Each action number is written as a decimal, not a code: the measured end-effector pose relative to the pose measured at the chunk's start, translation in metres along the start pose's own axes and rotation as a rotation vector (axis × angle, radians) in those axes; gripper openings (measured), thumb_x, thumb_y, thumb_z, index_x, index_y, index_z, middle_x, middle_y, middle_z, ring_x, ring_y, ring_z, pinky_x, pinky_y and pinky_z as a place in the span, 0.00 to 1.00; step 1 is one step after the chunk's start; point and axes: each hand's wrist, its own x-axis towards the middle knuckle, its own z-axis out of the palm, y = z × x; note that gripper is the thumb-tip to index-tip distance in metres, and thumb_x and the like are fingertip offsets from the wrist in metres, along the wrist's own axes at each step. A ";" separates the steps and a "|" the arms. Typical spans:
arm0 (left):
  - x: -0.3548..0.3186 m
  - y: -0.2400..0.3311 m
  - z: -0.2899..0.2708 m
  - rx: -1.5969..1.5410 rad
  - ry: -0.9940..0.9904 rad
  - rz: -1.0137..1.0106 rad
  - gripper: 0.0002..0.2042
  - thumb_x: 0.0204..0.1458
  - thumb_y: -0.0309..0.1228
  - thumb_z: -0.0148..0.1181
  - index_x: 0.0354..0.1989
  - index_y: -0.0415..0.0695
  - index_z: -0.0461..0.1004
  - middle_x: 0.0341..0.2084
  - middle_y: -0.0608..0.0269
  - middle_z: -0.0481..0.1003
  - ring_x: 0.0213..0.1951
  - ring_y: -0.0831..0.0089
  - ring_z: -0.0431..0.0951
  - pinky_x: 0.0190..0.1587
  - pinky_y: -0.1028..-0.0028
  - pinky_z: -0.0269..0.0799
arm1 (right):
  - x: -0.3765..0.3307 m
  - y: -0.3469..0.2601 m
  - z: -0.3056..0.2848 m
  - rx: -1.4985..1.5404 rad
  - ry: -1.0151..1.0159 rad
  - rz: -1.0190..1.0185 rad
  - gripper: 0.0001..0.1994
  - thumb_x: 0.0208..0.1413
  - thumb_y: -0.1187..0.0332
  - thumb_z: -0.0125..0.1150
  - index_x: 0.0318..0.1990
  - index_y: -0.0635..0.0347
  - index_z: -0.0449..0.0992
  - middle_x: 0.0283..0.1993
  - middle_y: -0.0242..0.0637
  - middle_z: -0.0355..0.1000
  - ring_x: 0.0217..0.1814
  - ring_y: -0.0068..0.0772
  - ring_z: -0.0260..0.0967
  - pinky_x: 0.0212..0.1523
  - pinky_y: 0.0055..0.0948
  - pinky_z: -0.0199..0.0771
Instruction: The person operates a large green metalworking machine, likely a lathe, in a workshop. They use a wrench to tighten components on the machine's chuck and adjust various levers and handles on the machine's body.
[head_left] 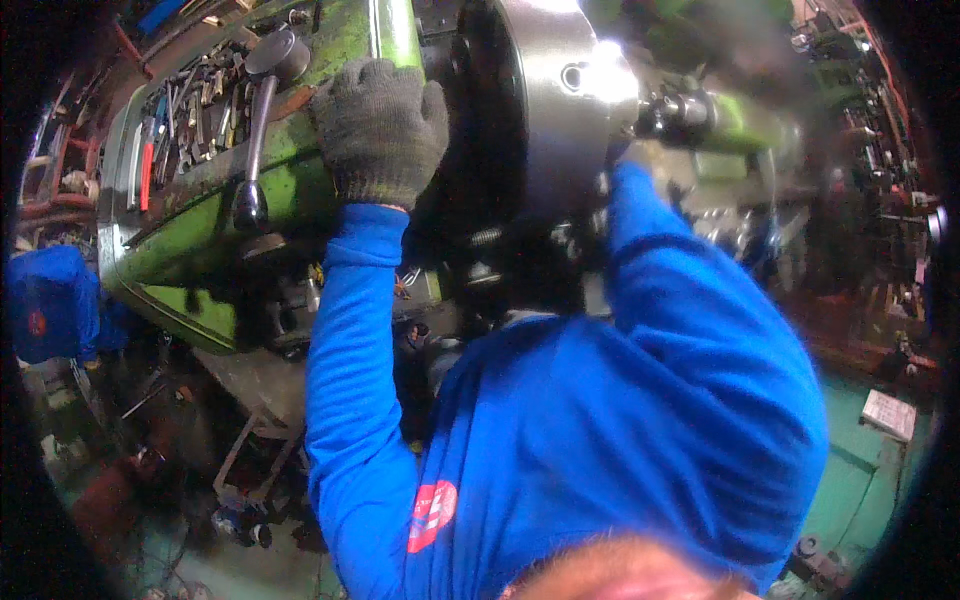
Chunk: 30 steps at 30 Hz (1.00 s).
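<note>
My left hand, in a grey knit glove, lies on the green lathe headstock with its fingers curled over the top ridge. Just right of it is the big steel chuck, with a shiny glare on its face. My right arm in a blue sleeve reaches up behind the chuck's rim. Only a dark bit of my right hand shows at the sleeve's end, beside a blurred dark and green part. What that hand holds is hidden.
A metal lever with a black knob hangs on the headstock left of my left hand. Several hand tools fill a tray on top. A person in blue is at the far left. A white flat box lies on the green floor at right.
</note>
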 end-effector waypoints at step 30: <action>-0.001 0.005 -0.002 0.036 0.018 0.053 0.09 0.51 0.40 0.63 0.25 0.49 0.77 0.31 0.59 0.75 0.45 0.55 0.75 0.49 0.51 0.68 | -0.022 0.057 0.084 0.087 0.191 -0.432 0.19 0.60 0.51 0.58 0.44 0.55 0.86 0.44 0.50 0.82 0.46 0.56 0.81 0.44 0.52 0.79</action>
